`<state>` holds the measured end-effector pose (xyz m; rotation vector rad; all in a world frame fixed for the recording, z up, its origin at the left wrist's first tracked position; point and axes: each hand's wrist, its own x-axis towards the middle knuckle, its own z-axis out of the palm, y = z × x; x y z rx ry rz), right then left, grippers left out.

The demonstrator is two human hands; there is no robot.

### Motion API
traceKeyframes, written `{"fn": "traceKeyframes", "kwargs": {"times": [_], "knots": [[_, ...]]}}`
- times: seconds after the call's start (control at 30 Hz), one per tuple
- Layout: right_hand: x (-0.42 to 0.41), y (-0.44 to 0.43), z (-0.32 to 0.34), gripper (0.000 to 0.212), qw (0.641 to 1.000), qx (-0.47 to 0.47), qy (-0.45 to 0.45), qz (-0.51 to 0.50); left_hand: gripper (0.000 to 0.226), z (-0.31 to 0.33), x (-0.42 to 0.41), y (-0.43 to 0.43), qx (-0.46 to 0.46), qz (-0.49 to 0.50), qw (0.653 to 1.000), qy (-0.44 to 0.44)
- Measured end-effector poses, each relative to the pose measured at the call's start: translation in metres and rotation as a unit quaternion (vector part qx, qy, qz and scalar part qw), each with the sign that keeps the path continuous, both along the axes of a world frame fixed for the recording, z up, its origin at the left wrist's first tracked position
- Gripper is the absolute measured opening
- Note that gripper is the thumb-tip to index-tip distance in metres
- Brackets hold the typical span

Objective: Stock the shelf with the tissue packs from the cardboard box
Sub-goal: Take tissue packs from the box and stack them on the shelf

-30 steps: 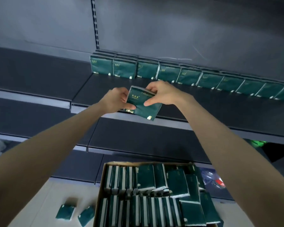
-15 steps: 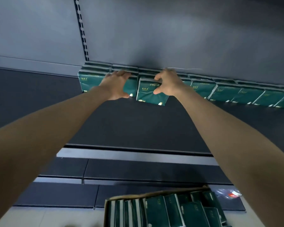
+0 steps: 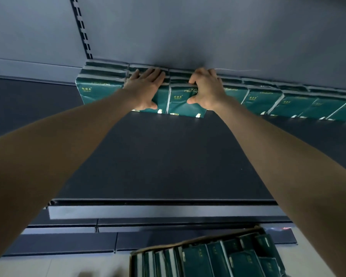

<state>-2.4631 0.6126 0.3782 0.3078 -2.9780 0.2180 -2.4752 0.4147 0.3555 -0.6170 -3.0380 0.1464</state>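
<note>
A row of dark green tissue packs [image 3: 262, 97] stands along the back of the dark shelf [image 3: 168, 156], against the grey back panel. My right hand [image 3: 206, 88] grips one green tissue pack [image 3: 180, 105] in the row, fingers curled over its top and thumb on its front. My left hand [image 3: 146, 86] lies flat with straight fingers on the neighbouring pack [image 3: 162, 98] to the left. The cardboard box [image 3: 188, 243] with several more green packs sits on the floor at the bottom.
A slotted upright [image 3: 82, 29] runs up the back panel at the left. The shelf's front edge [image 3: 158, 211] crosses below my forearms, with lower shelves [image 3: 68, 242] beneath it. Pale floor [image 3: 48, 266] lies left of the box.
Both hands have reached further in to the back row. The pack my right hand carried now stands in line with the others, and my left hand has flattened onto the pack beside it.
</note>
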Motion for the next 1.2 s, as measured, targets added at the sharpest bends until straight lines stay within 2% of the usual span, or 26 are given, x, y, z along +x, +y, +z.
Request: {"fn": "traceKeyframes", "kwargs": {"times": [0.1,0.2,0.43,0.53,0.67,0.93,1.1,1.2], "knots": [[-0.006,-0.001,-0.003,0.071,1.0,0.013,0.022,-0.01,0.098,-0.005,-0.003,0.0,-0.002,-0.002,1.0,0.013],[-0.012,-0.001,-0.002,0.084,0.999,0.044,-0.001,0.003,0.096,-0.006,-0.005,-0.001,-0.004,-0.004,1.0,0.015],[-0.012,-0.007,-0.003,0.07,0.995,0.101,-0.014,-0.001,0.096,-0.006,-0.006,0.0,-0.009,-0.006,1.0,0.008],[-0.008,-0.011,0.008,0.075,0.994,0.099,-0.05,-0.008,0.098,0.006,-0.004,0.0,-0.02,-0.009,1.0,-0.007],[0.007,-0.011,0.035,0.083,0.994,0.026,-0.107,-0.01,0.092,0.035,0.011,0.006,-0.007,-0.025,1.0,0.0],[0.07,0.01,0.086,0.07,0.991,0.021,-0.128,0.012,0.08,0.089,0.082,0.029,0.044,0.0,0.999,-0.029],[0.141,0.041,0.093,0.065,0.991,0.003,-0.13,0.042,0.076,0.099,0.161,0.057,0.063,0.032,0.996,-0.047],[0.191,0.064,0.083,0.062,0.988,-0.011,-0.139,0.059,0.077,0.092,0.214,0.077,0.089,0.054,0.991,-0.087]]}}
